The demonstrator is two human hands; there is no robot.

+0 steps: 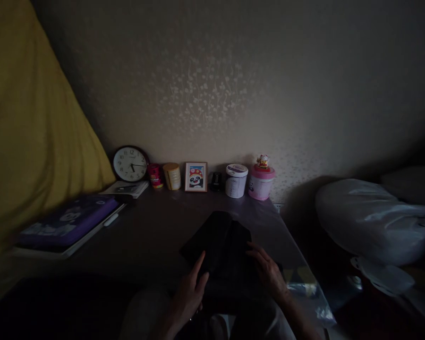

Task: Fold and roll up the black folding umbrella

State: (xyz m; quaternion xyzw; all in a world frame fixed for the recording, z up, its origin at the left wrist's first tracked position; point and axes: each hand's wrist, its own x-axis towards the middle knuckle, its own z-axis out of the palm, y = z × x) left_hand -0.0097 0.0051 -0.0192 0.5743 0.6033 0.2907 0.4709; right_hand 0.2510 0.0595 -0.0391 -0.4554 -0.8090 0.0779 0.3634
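Note:
A dark black cloth-like thing (pixel 221 243) with folds and angled edges lies at the near side of the table. It is too dark to tell its exact kind. My left hand (pixel 189 295) is at its near left edge, index finger stretched out and thumb apart from it; the other fingers are curled and partly hidden below. At the right edge of the black cloth, my right hand (pixel 267 269) has its fingers bent onto the border, with the thumb out of sight.
Along the wall stand a round clock (pixel 130 164), a red can (pixel 156 176), a yellow canister (pixel 172 176), a framed panda picture (pixel 196 177), a white tub (pixel 236 182) and a pink tub (pixel 260 184) topped by a figurine. A purple case (pixel 71 219) lies left. White bags (pixel 371 219) sit right.

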